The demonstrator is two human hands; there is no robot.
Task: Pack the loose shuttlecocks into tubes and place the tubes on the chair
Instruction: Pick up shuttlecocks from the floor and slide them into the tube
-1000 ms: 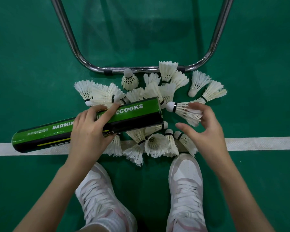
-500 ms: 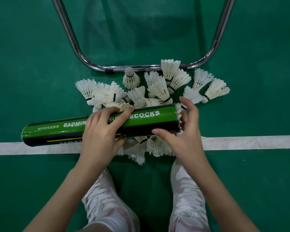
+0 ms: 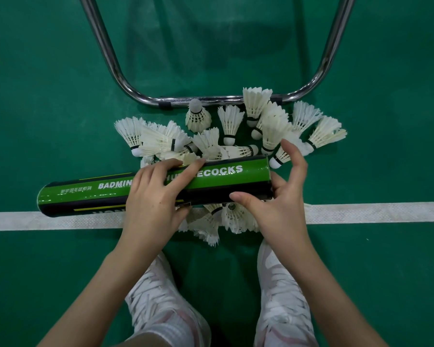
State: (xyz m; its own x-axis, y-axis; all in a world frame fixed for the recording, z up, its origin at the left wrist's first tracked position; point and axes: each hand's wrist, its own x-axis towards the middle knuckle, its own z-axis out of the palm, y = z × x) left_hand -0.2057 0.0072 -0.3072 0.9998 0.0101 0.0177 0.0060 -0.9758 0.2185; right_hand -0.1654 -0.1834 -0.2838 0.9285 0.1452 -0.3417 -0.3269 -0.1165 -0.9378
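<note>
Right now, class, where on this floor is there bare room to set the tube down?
Bare floor lies left of the chair frame and shuttlecocks, and right of them, above the white line. It is crowded between frame and line, where the left hand holds the tube.
</note>
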